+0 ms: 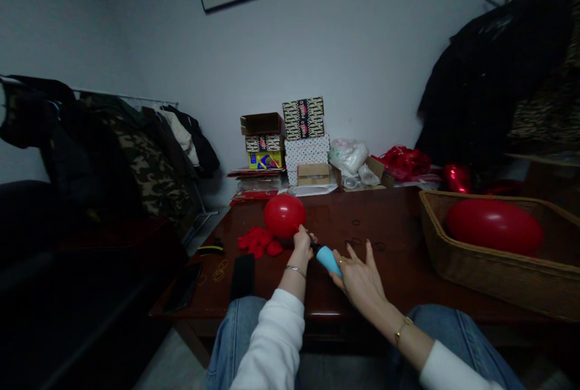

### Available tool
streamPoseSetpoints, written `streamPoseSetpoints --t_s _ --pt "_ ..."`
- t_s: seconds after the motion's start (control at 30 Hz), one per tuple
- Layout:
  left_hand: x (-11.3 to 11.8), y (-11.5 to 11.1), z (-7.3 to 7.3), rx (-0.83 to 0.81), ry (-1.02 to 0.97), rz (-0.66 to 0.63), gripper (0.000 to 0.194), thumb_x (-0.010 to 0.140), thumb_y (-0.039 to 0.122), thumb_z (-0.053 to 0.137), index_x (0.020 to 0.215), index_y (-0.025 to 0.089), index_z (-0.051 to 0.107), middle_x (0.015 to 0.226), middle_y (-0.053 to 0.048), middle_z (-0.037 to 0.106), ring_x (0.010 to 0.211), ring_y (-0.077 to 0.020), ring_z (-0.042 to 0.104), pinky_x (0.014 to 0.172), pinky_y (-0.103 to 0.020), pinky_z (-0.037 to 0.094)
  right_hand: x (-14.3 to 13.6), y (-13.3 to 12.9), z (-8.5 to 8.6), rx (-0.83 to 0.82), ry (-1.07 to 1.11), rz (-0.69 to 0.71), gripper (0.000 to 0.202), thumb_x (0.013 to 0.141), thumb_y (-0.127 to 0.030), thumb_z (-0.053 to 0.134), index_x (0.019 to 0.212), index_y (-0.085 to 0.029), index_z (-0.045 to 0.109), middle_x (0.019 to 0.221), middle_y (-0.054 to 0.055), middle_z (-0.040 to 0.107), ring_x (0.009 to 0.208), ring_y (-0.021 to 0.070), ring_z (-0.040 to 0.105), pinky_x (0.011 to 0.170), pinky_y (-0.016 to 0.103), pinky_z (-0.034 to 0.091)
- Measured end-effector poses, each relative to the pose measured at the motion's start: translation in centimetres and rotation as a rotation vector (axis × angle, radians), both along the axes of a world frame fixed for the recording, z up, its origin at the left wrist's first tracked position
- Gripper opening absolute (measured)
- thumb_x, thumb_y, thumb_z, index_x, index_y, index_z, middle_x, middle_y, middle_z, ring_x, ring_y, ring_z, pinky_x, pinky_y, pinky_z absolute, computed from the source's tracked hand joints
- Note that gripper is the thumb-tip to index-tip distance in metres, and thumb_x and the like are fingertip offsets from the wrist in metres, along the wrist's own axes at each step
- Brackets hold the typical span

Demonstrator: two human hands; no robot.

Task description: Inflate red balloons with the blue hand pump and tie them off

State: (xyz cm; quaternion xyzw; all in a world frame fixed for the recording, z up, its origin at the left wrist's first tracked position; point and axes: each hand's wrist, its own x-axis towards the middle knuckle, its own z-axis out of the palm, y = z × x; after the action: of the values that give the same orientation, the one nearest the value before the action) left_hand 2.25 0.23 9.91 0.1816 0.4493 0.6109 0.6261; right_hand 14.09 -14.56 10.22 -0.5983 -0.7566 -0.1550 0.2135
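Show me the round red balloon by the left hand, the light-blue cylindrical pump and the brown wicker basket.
Round red balloon (284, 216): head view, middle of its side.
Light-blue cylindrical pump (328, 261): head view, its blue barrel.
Brown wicker basket (498, 276): head view, its near wall.

Left hand (302, 240) holds red balloon (284, 215), right hand (361, 278) holds blue pump (328, 261).
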Motion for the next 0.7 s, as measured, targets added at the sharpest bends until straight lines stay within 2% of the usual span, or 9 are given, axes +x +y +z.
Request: streamPoseSetpoints --t_s 0.13,0.33,0.7 --pt "-0.2 -0.2 -0.1 -0.01 0.008 0.009 0.029 0.091 0.04 0.041 0.071 0.019 0.039 0.048 0.006 0.037 0.034 -0.0071 0.036 0.036 -0.018 0.03 -1.0 0.8 0.3 -0.043 -0.004 -0.006 0.042 0.088 -0.035 0.046 0.122 -0.013 0.056 0.101 0.011 0.07 0.12 0.0295 0.05 0.109 0.055 -0.006" --pt "-0.6 0.1 -0.1 0.002 0.017 -0.004 0.028 0.092 0.038 0.039 0.071 0.02 0.039 0.046 0.006 0.037 0.034 -0.008 0.036 0.036 -0.018 0.03 -0.5 0.5 -0.5 0.012 0.024 0.019 0.041 0.088 -0.036 0.047 0.121 -0.015 0.057 0.105 0.01 0.069 0.118 0.0291 0.052 0.11 0.056 -0.005" --pt "-2.8 0.8 0.5 0.016 -0.011 0.039 0.033 0.086 0.048 0.049 0.071 0.02 0.039 0.051 0.006 0.037 0.035 -0.0062 0.036 0.038 -0.018 0.032 2.9 -4.1 -2.2 0.077 0.056 0.077 0.038 0.088 -0.037 0.047 0.121 -0.02 0.057 0.111 0.006 0.067 0.119 0.0274 0.051 0.11 0.058 -0.001"
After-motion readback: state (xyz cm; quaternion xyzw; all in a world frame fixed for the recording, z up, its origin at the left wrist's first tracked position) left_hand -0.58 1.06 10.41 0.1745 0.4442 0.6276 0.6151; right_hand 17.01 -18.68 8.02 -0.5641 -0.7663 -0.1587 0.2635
